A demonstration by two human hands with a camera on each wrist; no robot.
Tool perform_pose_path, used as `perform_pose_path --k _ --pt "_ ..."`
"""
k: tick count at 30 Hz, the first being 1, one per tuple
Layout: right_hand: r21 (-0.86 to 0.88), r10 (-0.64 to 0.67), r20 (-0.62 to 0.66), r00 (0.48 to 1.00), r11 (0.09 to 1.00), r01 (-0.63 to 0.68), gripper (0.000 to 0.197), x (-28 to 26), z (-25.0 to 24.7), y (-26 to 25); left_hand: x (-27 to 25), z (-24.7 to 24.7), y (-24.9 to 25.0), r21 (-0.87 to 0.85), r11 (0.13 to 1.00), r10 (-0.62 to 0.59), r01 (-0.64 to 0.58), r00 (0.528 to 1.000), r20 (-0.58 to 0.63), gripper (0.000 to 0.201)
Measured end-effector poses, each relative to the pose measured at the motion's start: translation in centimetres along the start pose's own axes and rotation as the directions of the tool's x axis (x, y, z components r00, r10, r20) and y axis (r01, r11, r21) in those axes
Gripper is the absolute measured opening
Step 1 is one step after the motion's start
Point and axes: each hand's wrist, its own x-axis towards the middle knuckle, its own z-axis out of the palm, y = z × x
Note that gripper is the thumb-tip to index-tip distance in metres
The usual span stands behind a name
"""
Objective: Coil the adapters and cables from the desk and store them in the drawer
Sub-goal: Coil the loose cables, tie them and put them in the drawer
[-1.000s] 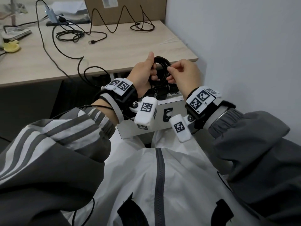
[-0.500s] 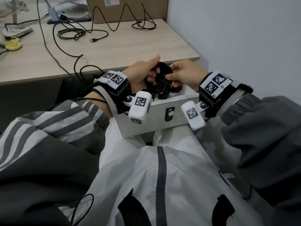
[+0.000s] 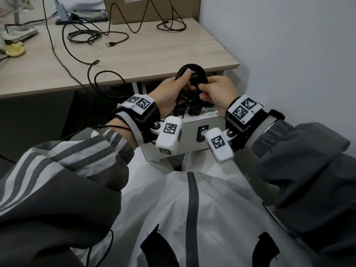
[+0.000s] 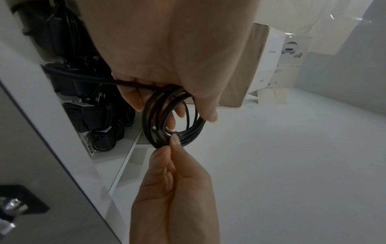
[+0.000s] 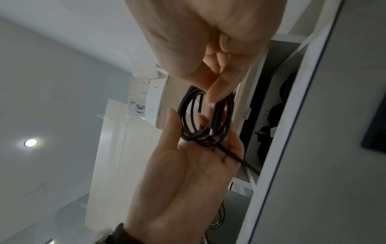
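Observation:
A black cable coil (image 3: 192,71) is held upright above the open white drawer (image 3: 190,132), level with the desk's front edge. My left hand (image 3: 183,81) grips its left side, thumb on top and fingers through the loop. My right hand (image 3: 202,91) pinches a strand on the right side. In the left wrist view the coil (image 4: 188,130) hangs from my left hand (image 4: 177,109), with my right hand (image 4: 167,145) pinching from below. In the right wrist view the right hand (image 5: 215,92) pinches the coil (image 5: 188,115) and the left hand (image 5: 198,125) cradles it. Black adapters (image 3: 194,110) lie in the drawer.
On the wooden desk (image 3: 154,54) lie a loose cable bundle (image 3: 84,36), a USB plug (image 3: 110,44) and a small coil (image 3: 171,26) beside a cardboard box (image 3: 150,8). A black cable loop (image 3: 104,79) hangs over the front edge. A wall stands close on the right.
Half a second ago the coil dipped down toward the drawer; now it stands higher again, at desk-edge level. Both hands have kept hold of it throughout.

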Motion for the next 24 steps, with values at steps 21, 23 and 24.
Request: perform_pose_path --k 21,23,24 --pt "0.127 0.189 0.024 0.982 0.973 -0.191 0.016 -0.1 -1.2 0.1 -1.1 0.5 -0.3 0.252 0.953 0.174 -0.17 0.985 0.01 0.049" --pt "0.016 0.192 0.073 0.979 0.981 -0.194 0.014 -0.2 -1.4 0.1 -1.0 0.3 -0.2 0.264 0.95 0.164 -0.167 0.986 0.032 0.05" --pt "-0.048 0.184 0.107 0.977 0.983 -0.18 0.013 -0.2 -1.5 0.2 -1.0 0.2 -0.2 0.258 0.952 0.158 -0.162 0.987 0.038 0.051"
